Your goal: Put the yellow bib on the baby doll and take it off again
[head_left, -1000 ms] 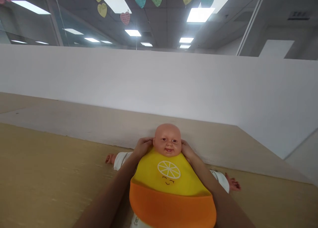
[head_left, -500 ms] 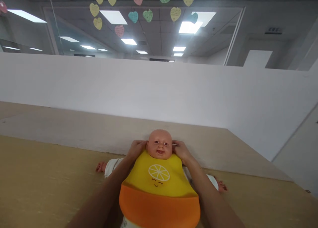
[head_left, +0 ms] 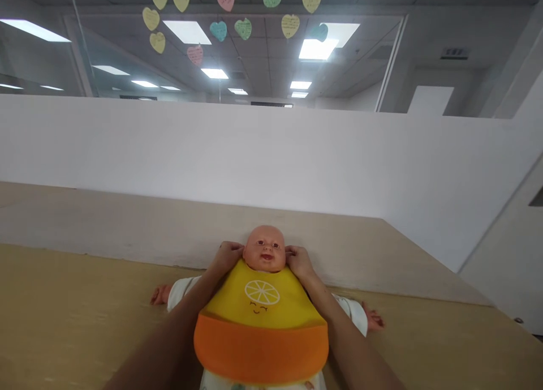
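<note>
A baby doll (head_left: pixel 265 243) in a white outfit lies face up, its arms spread to both sides. Over its chest is a yellow bib (head_left: pixel 237 308) with a white citrus slice, a smiling face and an orange pocket along the bottom. My left hand (head_left: pixel 228 257) is closed on the bib's upper edge beside the doll's neck. On the other side of the neck, my right hand (head_left: pixel 299 261) is closed on the opposite upper edge of the bib. The fingertips of both hands and the bib's straps are partly hidden behind the doll's head.
The doll lies on a light wooden surface (head_left: pixel 85 311). Behind its head runs a paler ledge (head_left: pixel 331 234) against a white wall (head_left: pixel 254 152). Above the wall is a glass pane with heart-shaped notes (head_left: pixel 290 26) stuck on it.
The camera view has shifted a little, so the doll and bib sit slightly further left. Both hands stay beside the neck, with the bib lying a bit higher over the doll's body.
</note>
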The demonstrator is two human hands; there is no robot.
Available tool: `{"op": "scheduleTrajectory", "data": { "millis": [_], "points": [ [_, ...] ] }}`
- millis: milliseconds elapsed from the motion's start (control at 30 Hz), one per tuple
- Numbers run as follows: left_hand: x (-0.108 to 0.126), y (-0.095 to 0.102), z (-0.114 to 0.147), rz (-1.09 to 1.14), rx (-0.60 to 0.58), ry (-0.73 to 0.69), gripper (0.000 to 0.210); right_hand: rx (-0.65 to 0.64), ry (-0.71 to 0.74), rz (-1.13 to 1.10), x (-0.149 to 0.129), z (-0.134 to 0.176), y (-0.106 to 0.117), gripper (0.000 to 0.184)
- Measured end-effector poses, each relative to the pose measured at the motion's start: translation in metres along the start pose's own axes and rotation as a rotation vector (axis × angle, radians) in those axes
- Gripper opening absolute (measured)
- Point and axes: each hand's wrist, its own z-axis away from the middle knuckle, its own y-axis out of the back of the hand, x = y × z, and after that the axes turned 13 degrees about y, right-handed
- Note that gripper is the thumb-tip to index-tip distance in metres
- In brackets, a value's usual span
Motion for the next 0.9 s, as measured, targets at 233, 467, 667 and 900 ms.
{"op": "scheduleTrajectory", "data": {
  "millis": [233,467,667,900],
  "points": [
    [-0.008,-0.003,-0.005,-0.053,0.033,0.041,0.021,-0.011,0.029,0.097,0.008,0.0,0.0,0.025],
    [-0.006,-0.003,-0.003,-0.091,0.052,0.055,0.016,0.031,0.037,0.209,-0.001,0.005,0.0,0.016],
    [-0.005,0.004,0.005,0.161,-0.017,0.191,0.029,0.025,-0.055,0.151,-0.012,0.012,0.007,0.012],
    [-0.003,0.016,0.024,0.389,-0.223,0.341,0.035,0.109,-0.257,-0.107,-0.039,0.041,0.013,0.032]
  ]
}}
